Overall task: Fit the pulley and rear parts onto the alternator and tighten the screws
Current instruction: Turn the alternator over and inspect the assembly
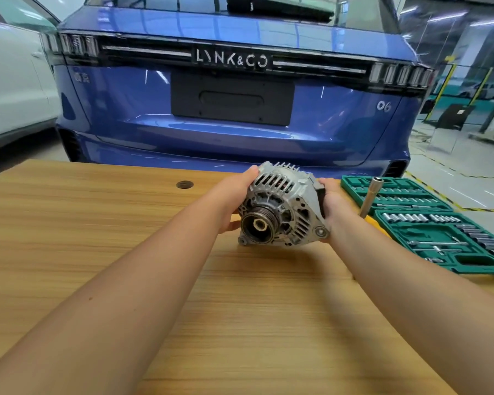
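A grey cast-metal alternator [290,199] is held just above the wooden table [126,223], its front face turned toward me. A dark grooved pulley [257,225] sits on its shaft at the lower left of that face. My left hand [234,199] grips the alternator's left side, thumb over the top edge and fingers underneath. My right hand [332,205] grips the right side, where a black rear part shows behind the housing. The alternator's back is hidden.
A green socket-set case [439,223] lies open on the table's right side, with a metal tool shaft [370,198] standing up from its near-left edge. A blue car's rear [234,109] rises just beyond the table. A dark round hole [184,184] marks the tabletop.
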`<act>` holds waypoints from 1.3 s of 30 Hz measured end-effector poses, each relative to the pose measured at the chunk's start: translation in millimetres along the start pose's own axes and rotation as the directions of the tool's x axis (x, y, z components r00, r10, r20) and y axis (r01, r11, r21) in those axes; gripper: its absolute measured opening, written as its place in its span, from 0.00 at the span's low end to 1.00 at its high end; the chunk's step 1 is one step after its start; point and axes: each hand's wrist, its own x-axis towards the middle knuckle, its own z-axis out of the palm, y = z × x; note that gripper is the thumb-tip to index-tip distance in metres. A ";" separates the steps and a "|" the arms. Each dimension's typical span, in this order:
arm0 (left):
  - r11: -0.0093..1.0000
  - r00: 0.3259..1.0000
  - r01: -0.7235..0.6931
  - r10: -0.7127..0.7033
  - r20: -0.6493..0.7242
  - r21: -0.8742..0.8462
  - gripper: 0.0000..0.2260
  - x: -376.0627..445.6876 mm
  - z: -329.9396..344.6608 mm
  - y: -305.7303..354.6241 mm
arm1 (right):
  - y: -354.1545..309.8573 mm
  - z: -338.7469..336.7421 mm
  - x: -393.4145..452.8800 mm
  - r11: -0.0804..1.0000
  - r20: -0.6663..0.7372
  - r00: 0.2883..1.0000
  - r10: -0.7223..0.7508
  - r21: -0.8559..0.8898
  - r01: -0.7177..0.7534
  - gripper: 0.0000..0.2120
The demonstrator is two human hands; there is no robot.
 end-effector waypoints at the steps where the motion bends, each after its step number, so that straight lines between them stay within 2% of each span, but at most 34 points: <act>1: 1.000 1.000 -0.012 0.012 0.006 0.002 0.20 -2.8 -2.9 -0.8 | -0.6 1.6 -3.9 1.000 -0.016 1.000 -0.008 -0.006 0.008 0.18; 7: 0.989 0.986 -0.148 0.149 0.080 -0.028 0.15 -24.1 -21.5 -20.4 | 5.7 14.7 -32.9 0.976 -0.096 0.971 -0.217 -0.021 0.216 0.16; 10: 0.982 0.979 -0.176 0.182 0.088 -0.066 0.17 -43.6 -29.5 -28.3 | 19.1 15.2 -50.9 0.940 -0.045 0.941 -0.335 -0.081 0.331 0.27; 13: 0.987 0.984 -0.160 0.161 0.077 -0.021 0.30 -63.2 -32.2 -28.5 | 34.5 14.1 -71.3 0.779 0.069 0.826 -0.560 -0.296 0.553 0.36; 14: 0.990 0.988 -0.143 0.143 0.049 -0.006 0.35 -70.3 -33.5 -30.6 | 40.1 15.7 -80.1 0.698 0.127 0.773 -0.621 -0.358 0.620 0.36; 16: 0.990 0.991 -0.131 0.131 0.000 -0.055 0.38 -80.2 -36.9 -39.6 | 49.4 21.4 -95.1 0.549 0.226 0.676 -0.702 -0.432 0.715 0.31; 18: 0.979 0.990 -0.138 0.137 -0.017 -0.148 0.39 -87.5 -42.3 -50.7 | 54.4 30.0 -108.0 0.479 0.282 0.626 -0.727 -0.446 0.756 0.27; 20: 0.970 0.989 -0.149 0.148 -0.017 -0.192 0.40 -88.6 -46.5 -55.9 | 54.9 36.9 -115.0 0.460 0.299 0.613 -0.731 -0.448 0.767 0.25; 25: 0.965 0.979 -0.196 0.204 0.027 -0.176 0.38 -88.3 -45.3 -56.2 | 62.0 24.5 -120.1 0.432 0.292 0.579 -0.761 -0.437 0.789 0.18; 29: 0.948 0.963 -0.260 0.268 0.020 -0.185 0.36 -94.3 -44.0 -67.4 | 73.4 6.5 -127.2 0.402 0.335 0.500 -0.798 -0.323 0.857 0.17; 33: 0.900 0.927 -0.364 0.375 -0.001 -0.238 0.32 -107.5 -44.5 -95.7 | 89.2 -7.2 -131.1 0.316 0.456 0.383 -0.803 -0.218 0.923 0.10; 35: 0.896 0.920 -0.377 0.391 0.016 -0.233 0.33 -113.4 -42.8 -100.0 | 90.8 -12.7 -131.4 0.345 0.464 0.390 -0.795 -0.182 0.921 0.10; 39: 0.903 0.920 -0.381 0.391 0.011 -0.198 0.33 -121.3 -35.2 -94.2 | 78.7 -20.7 -126.8 0.532 0.489 0.566 -0.664 -0.223 0.817 0.23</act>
